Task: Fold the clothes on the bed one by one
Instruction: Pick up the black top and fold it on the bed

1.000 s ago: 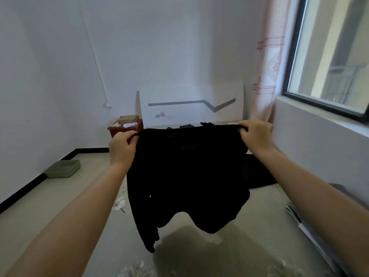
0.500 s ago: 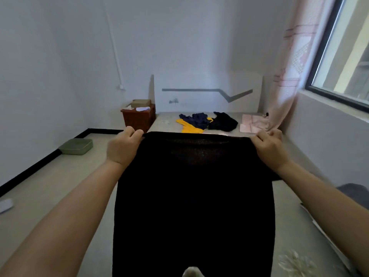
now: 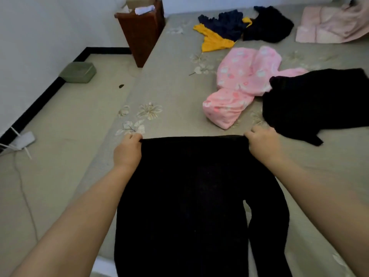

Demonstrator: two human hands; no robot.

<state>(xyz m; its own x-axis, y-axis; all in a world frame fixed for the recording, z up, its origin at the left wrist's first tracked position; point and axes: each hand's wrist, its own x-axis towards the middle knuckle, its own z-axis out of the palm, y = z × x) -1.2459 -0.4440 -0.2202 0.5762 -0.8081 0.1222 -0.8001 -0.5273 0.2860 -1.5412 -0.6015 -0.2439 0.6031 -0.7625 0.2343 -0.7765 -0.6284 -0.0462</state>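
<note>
Black garment (image 3: 191, 196) lowered onto bed (image 3: 169, 80) — both hands' grip pinches its edge; brown bin (image 3: 139, 29) holds perhaps paper

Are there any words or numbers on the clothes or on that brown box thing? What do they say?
None can be read.
Black garment held by the left hand and right hand: no print visible.
Pink clothes: a small pattern only, no letters.
White papers in the brown bin: too blurred to read.
</note>
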